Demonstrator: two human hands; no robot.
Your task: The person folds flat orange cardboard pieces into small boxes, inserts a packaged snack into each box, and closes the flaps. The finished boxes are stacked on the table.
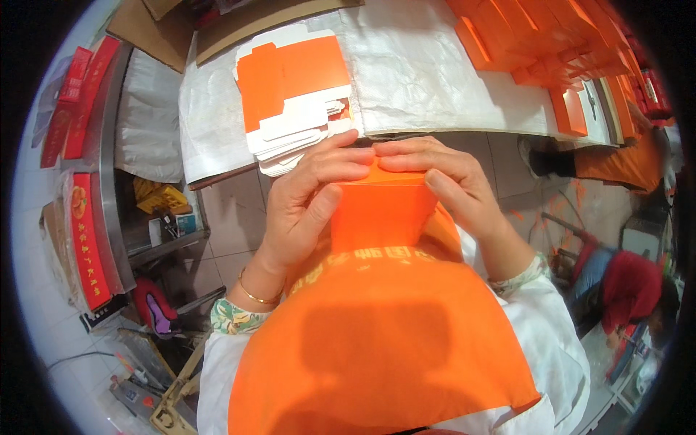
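Note:
Close to my orange apron [377, 326], I hold a small orange cardboard box [380, 214] between both hands. My left hand [304, 192] is closed on its left side, fingers lying over the top edge and thumb against the near face. On the opposite side my right hand [449, 174] grips it likewise, its fingertips almost meeting the left ones on top. The box's far side and underside are hidden. Just beyond my hands, a stack of flat orange-and-white carton blanks [304, 69] lies on the table, its near end overhanging the edge.
White sheeting covers the table [428, 94]. Many folded orange boxes [536, 36] crowd its far right. Brown cardboard [152, 40] stands at the far left, near red printed packages [88, 239]. A person in a dark red top [631, 286] is at the right.

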